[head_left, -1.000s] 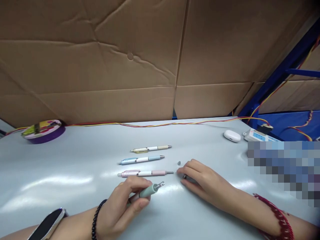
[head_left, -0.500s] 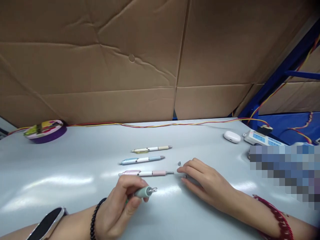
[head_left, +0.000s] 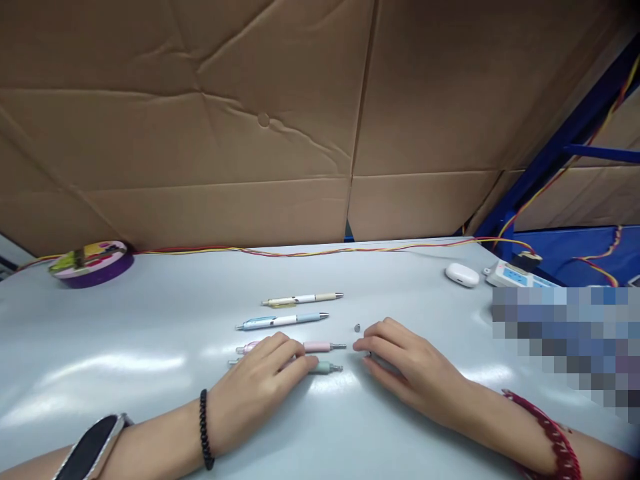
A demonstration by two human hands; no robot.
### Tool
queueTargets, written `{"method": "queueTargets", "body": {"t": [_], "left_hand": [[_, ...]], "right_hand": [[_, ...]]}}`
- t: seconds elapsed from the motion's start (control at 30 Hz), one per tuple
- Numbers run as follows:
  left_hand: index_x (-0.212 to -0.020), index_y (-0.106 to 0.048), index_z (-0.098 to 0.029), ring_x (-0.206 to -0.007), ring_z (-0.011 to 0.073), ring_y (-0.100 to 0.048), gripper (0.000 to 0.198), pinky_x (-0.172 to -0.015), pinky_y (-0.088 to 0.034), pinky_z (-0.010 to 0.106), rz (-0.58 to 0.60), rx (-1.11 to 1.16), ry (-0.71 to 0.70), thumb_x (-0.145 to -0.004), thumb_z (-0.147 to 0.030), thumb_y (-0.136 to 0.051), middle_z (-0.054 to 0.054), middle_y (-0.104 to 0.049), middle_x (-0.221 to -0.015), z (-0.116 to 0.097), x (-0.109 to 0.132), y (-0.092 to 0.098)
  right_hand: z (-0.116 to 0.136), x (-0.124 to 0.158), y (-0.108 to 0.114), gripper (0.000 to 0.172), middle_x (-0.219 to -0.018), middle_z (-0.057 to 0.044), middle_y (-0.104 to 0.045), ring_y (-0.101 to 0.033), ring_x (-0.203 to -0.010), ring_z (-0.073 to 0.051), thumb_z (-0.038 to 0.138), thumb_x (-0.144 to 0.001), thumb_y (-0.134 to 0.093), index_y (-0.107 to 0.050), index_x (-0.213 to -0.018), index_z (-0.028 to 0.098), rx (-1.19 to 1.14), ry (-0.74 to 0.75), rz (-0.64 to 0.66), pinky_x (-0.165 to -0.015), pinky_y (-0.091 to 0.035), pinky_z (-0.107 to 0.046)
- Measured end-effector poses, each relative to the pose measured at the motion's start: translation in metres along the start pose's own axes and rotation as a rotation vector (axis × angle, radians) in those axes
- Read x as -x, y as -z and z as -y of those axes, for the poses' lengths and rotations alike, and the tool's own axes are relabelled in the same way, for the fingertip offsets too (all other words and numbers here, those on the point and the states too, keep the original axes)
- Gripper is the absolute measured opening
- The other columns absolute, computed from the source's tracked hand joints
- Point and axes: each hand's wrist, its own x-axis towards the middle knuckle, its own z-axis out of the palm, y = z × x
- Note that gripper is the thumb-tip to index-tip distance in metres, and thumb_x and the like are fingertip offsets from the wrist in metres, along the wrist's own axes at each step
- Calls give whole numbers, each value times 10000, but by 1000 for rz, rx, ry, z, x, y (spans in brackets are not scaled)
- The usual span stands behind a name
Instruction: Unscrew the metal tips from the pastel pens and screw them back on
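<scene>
My left hand is closed over a green pen lying on the table, its fingers hiding the pen's middle. The bare metal end of that pen points right. Just beyond it lies a pink pen, partly covered by my fingers, with a thin metal end also showing. A blue pen and a beige pen, both with metal tips on, lie farther back. My right hand rests on the table, thumb and index finger apart, around a small metal piece. A loose metal pen tip lies near its fingertips.
A white earbud case and a power strip sit at the back right. At the back left is a round purple box. Twisted red and yellow wires run along the back edge before a cardboard wall.
My left hand has turned over and lowered the green pen from the air onto the table, alongside the pink pen. The right hand has stayed nearly still.
</scene>
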Motion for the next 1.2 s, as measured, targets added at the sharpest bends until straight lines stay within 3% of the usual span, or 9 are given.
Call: {"method": "queueTargets", "body": {"t": [0.2,0.4,0.57,0.73,0.9,0.97,1.03,1.1,1.2], "left_hand": [[-1102,-548,-194,-937,238,-505,231,-783,-439,360,-187,-128,19,-987,-199,-348,92,-564,-1042,18,-9,15],[-921,-616,-199,-820,240,-479,303,-683,-434,360,-100,-206,187,-970,-378,-377,76,-540,-954,59,-15,23],[-779,-604,-205,-817,226,-483,317,-654,-442,324,-58,-138,217,-950,-401,-422,53,-528,-930,69,-13,14],[-823,-550,-194,-853,230,-496,307,-694,-439,335,-116,-104,226,-979,-363,-347,65,-541,-972,60,-15,15],[-837,-489,-194,-618,175,-515,376,-577,-396,279,-139,-63,130,-1021,-369,-212,14,-593,-744,25,-12,20],[-844,-476,-205,-563,146,-531,393,-538,-391,246,-123,-19,35,-1024,-398,-186,-17,-597,-684,4,-7,19],[-843,-451,-205,-500,117,-526,343,-480,-362,220,-107,69,-40,-1035,-321,-192,-36,-588,-637,-13,-2,17],[-822,-422,-212,-461,104,-507,330,-462,-355,205,-81,148,-37,-1034,-283,-179,-52,-567,-597,-22,2,14],[-855,-401,-216,-461,105,-490,288,-463,-363,188,-54,283,7,-1024,-360,-218,-53,-561,-609,-19,4,8]], "right_hand": [[1,-2,2,202,-909,-82,-577,-542,-810,-192,143,-915,-410,-578,-1025,171,-7,-1,7,-676,-494,-312],[1,-2,0,194,-910,-73,-576,-535,-795,-178,119,-905,-412,-577,-987,178,-12,21,-48,-664,-485,-292],[1,-1,-1,198,-928,-78,-568,-539,-837,-182,106,-903,-413,-568,-1005,174,-41,34,-63,-693,-490,-297],[1,0,2,226,-957,-82,-575,-544,-862,-177,116,-916,-429,-515,-1116,175,-58,62,-135,-728,-490,-284],[8,3,11,398,-1013,-115,-569,-547,-864,-186,344,-990,-296,-312,-1322,126,-82,111,-278,-743,-480,-301],[16,5,14,465,-916,-93,-596,-553,-768,-176,462,-989,-192,-417,-1225,130,-100,116,-221,-677,-470,-286],[26,8,13,589,-719,-45,-590,-517,-612,-153,532,-971,-86,-544,-938,162,-108,99,-97,-570,-427,-262],[32,10,9,644,-574,-16,-544,-449,-501,-133,530,-969,-43,-512,-697,182,-54,74,-2,-495,-359,-255],[32,13,0,620,-522,-6,-542,-431,-462,-120,456,-999,-90,-490,-610,184,2,26,82,-474,-309,-254]]}}
